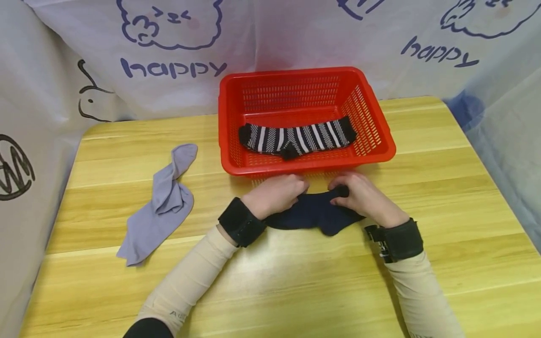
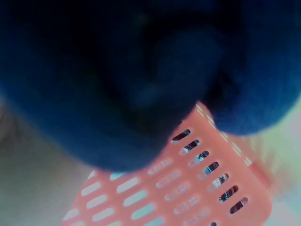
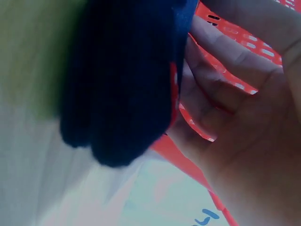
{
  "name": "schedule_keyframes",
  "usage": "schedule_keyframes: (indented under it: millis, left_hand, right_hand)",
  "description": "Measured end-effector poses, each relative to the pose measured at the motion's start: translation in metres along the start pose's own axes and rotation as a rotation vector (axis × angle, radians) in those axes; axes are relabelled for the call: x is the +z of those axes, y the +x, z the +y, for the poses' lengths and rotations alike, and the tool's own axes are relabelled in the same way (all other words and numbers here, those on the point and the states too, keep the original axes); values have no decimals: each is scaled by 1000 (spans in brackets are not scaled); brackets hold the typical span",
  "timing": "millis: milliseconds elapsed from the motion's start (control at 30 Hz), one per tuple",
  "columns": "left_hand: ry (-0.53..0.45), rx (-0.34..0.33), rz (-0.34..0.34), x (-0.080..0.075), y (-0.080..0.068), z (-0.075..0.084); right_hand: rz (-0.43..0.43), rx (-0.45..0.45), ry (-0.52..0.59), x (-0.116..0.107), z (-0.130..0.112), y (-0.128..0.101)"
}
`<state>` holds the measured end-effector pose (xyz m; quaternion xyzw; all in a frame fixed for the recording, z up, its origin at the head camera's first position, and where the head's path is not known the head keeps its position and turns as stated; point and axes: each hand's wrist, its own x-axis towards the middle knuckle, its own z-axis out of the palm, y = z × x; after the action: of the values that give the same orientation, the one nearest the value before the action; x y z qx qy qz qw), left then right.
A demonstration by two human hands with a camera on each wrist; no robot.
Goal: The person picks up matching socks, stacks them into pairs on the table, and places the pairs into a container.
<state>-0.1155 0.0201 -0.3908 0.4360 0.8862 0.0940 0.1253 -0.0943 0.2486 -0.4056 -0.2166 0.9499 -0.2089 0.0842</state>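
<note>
Beside the red basket (image 1: 306, 169), fingers (image 1: 300, 185) of both hands (image 1: 276, 193) (image 1: 367, 196) grasp a dark navy sock (image 1: 314, 211).

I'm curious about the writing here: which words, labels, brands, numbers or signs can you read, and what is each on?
"happy": white cloth, left part.
"happy": white cloth, right part.
"A", the rest too small: left sleeve.
Right sleeve: lettering cut off by the frame, unreadable.
White cloth, far left: black scribble, perhaps "M" or just drawing.
Right wrist view: blue strokes, unreadable.
</note>
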Motion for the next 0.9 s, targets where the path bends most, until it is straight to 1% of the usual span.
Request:
schedule_keyframes:
  millis: [167, 300, 467, 667, 900]
  left_hand:
    - [7, -28, 9, 1, -2, -2]
    - [21, -69, -19, 0, -4, -5]
    - [-9, -111, -61, -2, -7, -7]
    - [-23, -133, -62, -6, -12, -9]
    - [-90, -154, -57, -7, -15, -10]
  right_hand:
    - [7, 44, 39, 0, 5, -2]
    - [7, 72, 43, -1, 8, -4]
    - [7, 90, 36, -3, 10, -5]
    - [13, 109, 41, -4, 10, -4]
    - [30, 96, 44, -2, 13, -5]
